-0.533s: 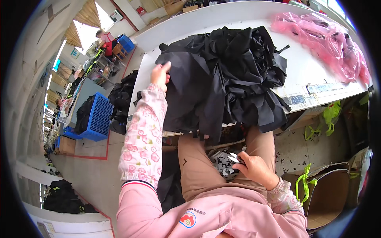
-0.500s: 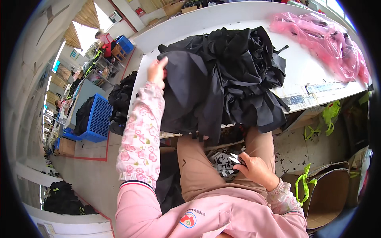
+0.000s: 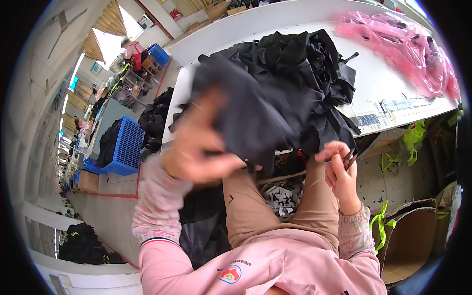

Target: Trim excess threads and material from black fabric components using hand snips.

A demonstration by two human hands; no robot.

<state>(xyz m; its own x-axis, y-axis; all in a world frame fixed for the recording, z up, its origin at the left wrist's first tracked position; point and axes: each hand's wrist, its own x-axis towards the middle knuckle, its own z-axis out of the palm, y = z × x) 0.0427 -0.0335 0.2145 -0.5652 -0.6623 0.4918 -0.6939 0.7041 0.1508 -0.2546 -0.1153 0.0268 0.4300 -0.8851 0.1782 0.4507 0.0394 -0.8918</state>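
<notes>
My left hand (image 3: pixel 196 147) is smeared by motion over the near left part of the table, beside a blurred black fabric piece (image 3: pixel 250 110). Its thumb stands apart, but whether the fingers grip the cloth cannot be made out. Behind that piece lies a heaped pile of black fabric pieces (image 3: pixel 300 59), some hanging over the table's near edge. My right hand (image 3: pixel 341 172) is raised above my right thigh, near the hanging cloth. Thread snips (image 3: pixel 350 158) are tucked in it, their dark tips pointing up past the fingers.
The white table (image 3: pixel 388 110) carries a pink plastic bag (image 3: pixel 398 49) at far right. Below are a bin of scraps (image 3: pixel 282 199) between my knees and an open cardboard box (image 3: pixel 410 241) at right. A blue crate (image 3: pixel 125 147) stands left; another person (image 3: pixel 133 54) is far off.
My left hand has come down and nearer from the pile's left edge, and the front black cloth has shifted. My right hand has risen rightward from my lap with the snips, now turned upward.
</notes>
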